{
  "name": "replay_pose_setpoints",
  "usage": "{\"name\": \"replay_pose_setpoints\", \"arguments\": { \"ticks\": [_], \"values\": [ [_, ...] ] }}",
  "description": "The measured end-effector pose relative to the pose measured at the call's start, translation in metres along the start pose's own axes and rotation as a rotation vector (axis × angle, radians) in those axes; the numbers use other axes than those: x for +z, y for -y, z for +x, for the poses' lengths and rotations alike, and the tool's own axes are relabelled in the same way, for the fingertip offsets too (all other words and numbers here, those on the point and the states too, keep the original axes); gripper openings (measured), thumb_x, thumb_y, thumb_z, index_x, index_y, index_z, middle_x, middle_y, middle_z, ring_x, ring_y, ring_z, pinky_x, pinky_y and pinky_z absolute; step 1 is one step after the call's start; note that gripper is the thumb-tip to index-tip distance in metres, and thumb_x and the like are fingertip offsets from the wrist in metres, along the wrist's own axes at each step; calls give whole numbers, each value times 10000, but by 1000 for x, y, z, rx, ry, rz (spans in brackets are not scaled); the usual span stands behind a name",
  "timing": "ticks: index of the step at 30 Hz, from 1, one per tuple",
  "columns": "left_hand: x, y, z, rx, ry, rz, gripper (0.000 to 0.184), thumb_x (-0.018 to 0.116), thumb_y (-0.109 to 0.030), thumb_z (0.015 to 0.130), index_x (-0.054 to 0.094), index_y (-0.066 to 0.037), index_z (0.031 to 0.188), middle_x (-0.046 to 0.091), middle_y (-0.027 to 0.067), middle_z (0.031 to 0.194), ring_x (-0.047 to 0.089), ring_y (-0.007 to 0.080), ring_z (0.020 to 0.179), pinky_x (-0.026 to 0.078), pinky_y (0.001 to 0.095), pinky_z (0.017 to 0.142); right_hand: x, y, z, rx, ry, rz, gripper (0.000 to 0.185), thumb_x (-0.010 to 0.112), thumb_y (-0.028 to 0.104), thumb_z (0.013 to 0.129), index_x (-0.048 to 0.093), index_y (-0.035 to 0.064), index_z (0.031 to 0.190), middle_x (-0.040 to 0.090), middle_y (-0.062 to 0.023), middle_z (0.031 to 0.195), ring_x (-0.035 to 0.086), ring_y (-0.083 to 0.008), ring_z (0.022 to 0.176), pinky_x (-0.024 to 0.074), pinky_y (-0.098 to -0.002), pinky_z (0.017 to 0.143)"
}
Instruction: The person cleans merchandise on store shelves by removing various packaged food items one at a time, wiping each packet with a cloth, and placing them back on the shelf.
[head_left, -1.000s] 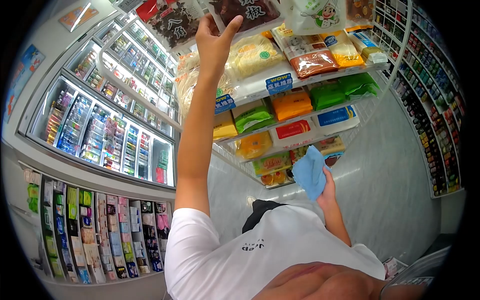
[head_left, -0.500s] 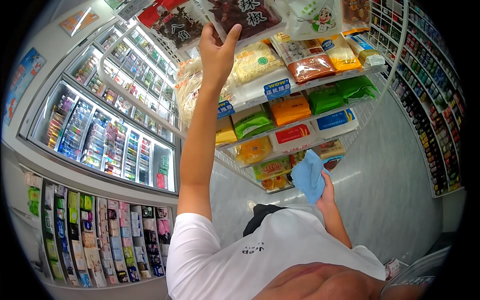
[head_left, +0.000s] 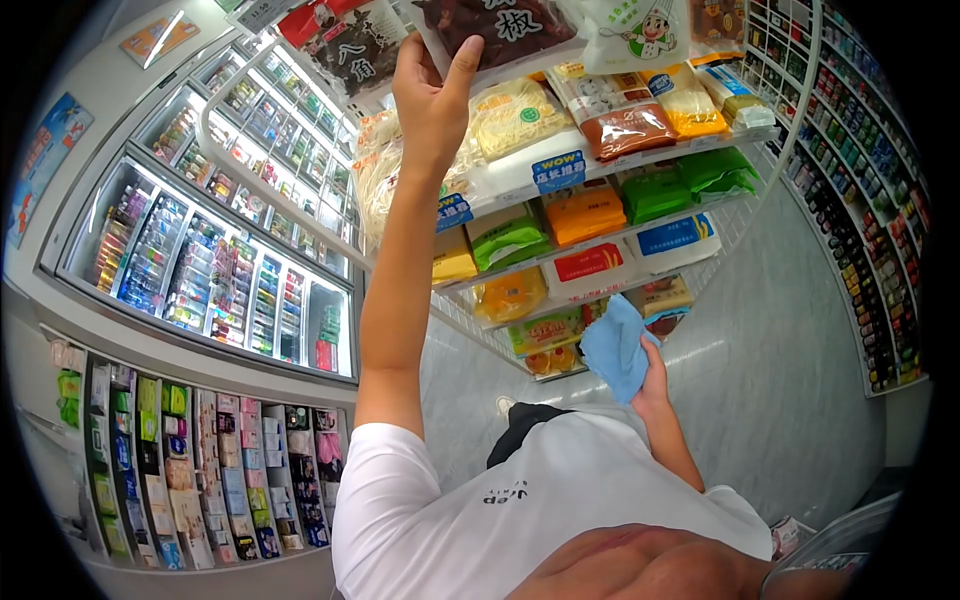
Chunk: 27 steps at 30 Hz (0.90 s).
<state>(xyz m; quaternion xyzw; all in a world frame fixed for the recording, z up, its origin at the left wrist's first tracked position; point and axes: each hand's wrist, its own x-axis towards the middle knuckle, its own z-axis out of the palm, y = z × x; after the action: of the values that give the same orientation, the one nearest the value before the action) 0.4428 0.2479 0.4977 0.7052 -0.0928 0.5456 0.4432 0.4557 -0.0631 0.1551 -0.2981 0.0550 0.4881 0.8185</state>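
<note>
At the top of the rack, my left hand (head_left: 432, 92) is closed on the lower left corner of a clear bag of dried chili peppers (head_left: 510, 45), thumb in front and fingers behind. Just left of it hangs a red-topped bag of star anise (head_left: 350, 50). To the right is a white packet with a cartoon chef (head_left: 635, 40). My right hand (head_left: 652, 385) is held low, in front of my body, closed around a light blue cloth (head_left: 615, 350) that hangs loosely. Bags of dried noodles (head_left: 515, 120) lie on the shelf below my left hand.
The wire rack (head_left: 610, 155) carries several tiers of packaged goods, including orange (head_left: 583, 212) and green packets (head_left: 715, 172). Lit drink coolers (head_left: 210, 265) line the left wall above a shelf of small packs (head_left: 200, 470). Another stocked shelf (head_left: 860, 200) curves along the right. Grey floor (head_left: 770, 380) lies between.
My left hand and the chili bag have shifted very slightly up in view. The cloth in my right hand has changed shape a little. Both hands keep their holds.
</note>
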Motion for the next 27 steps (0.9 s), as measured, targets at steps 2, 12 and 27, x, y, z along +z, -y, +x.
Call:
{"name": "replay_pose_setpoints", "arguments": {
  "ticks": [2,12,27],
  "values": [
    [0,-1,-3,-22,17,-27,372,703,-186,912,523,20,1163,654,67,1056,599,99,950,460,246,859,-1,-1,1,0,-3,-3,523,486,345,974,440,58,1408,537,-108,1373,530,-274,1249,410,-409,1075],
    [1,-17,-51,-259,7,-104,364,678,-174,923,529,20,1192,645,84,1129,594,122,1012,449,269,923,7,0,-6,-5,-16,-14,532,522,348,962,454,42,1392,546,-102,1361,527,-261,1247,401,-397,1071],
    [11,-31,-242,-897,-16,-588,530,644,-89,919,399,-15,1383,560,84,1296,550,176,1178,424,342,1030,-2,-9,1,-12,-93,-4,521,532,333,960,470,34,1381,567,-98,1335,551,-246,1217,428,-370,1051]
  ]
}}
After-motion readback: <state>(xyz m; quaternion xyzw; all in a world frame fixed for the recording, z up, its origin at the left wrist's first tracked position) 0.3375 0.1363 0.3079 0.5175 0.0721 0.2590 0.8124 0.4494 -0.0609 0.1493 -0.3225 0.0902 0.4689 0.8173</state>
